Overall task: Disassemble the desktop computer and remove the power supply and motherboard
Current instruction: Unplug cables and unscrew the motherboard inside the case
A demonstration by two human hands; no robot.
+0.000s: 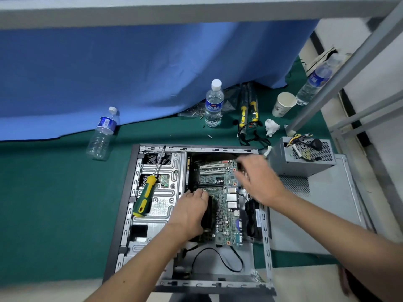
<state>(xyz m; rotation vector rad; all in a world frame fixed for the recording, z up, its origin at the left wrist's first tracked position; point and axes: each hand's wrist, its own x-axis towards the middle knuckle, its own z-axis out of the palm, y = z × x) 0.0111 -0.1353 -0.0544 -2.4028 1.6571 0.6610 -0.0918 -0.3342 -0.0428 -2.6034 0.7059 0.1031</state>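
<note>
The green motherboard [220, 192] lies flat inside the open computer case [265, 227], in the right half of the case, near the middle of the frame. Its long side runs from the top of the case down toward the bottom of the frame. Both hands are on it. The left hand [192, 211] sits on the board's left edge, lower down, with its fingers curled over a black block there. It looks like it is gripping that block, maybe the cooler, but the hand hides most of it. The right hand [258, 180] is over the board's upper right edge, fingers spread and bent down. It is blurry, so I cannot tell if it pinches anything. So the board sits between the two hands, with one hand on each long side. I think the next move is to lift or tilt the board out, and the left hand has the better hold.

The grey power supply [302, 156] is already out. It stands just right of the case's top right corner, on a flat grey panel [340, 205].

A green and yellow screwdriver [147, 194] lies on the metal tray in the left half of the case. A thin black cable [220, 258] loops under the board's lower end. I cannot see if any screws or plugs are left holding the board.
</note>
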